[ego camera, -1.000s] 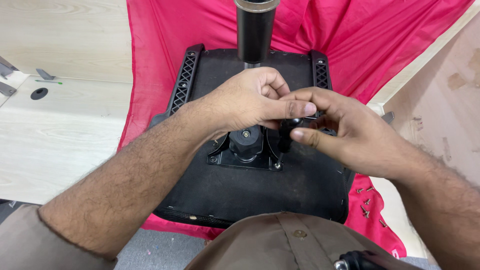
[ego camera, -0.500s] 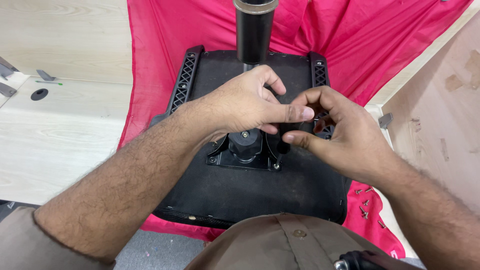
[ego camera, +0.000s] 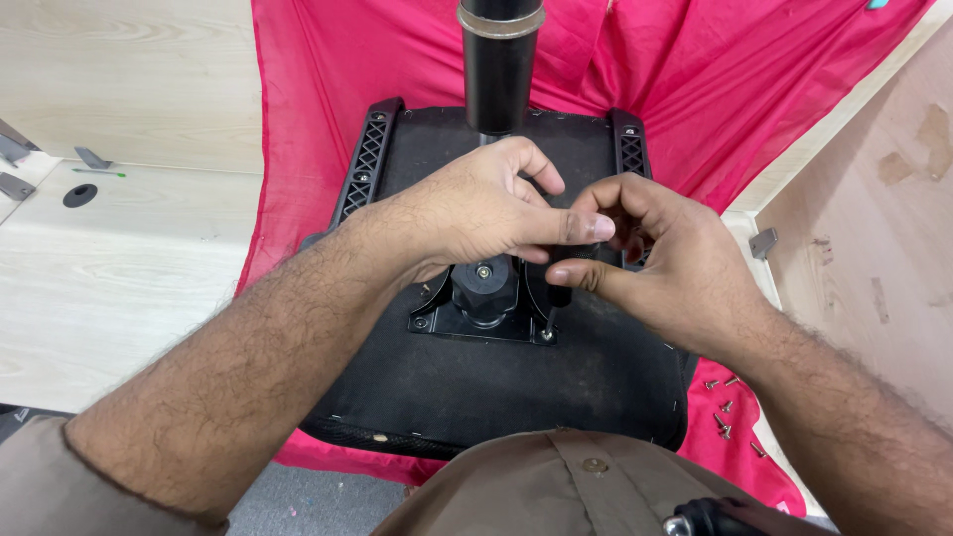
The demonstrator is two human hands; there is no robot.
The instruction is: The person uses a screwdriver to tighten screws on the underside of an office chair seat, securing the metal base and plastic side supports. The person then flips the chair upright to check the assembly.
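An upturned black chair seat [ego camera: 476, 392] lies on a red cloth [ego camera: 695, 79]. A black metal mechanism plate [ego camera: 483, 320] with a round knob [ego camera: 484, 288] is fixed at its middle, and a black gas cylinder [ego camera: 499, 60] stands up behind it. My left hand [ego camera: 476, 213] reaches over the mechanism, thumb stretched to the right. My right hand [ego camera: 655, 263] meets it, fingers pinched on a small black tool [ego camera: 559, 294] whose thin shaft points down at a screw [ego camera: 547, 335] at the plate's right corner. What my left fingers hold is hidden.
Several loose screws [ego camera: 723, 402] lie on the red cloth at the right of the seat. Pale wooden boards [ego camera: 109, 248] lie at the left with small metal brackets [ego camera: 15, 149]. A wooden panel [ego camera: 874, 218] stands at the right.
Both hands have shifted slightly up and apart over the mechanism. My right fingers have turned and re-pinched the small tool; the left thumb now stretches further right.
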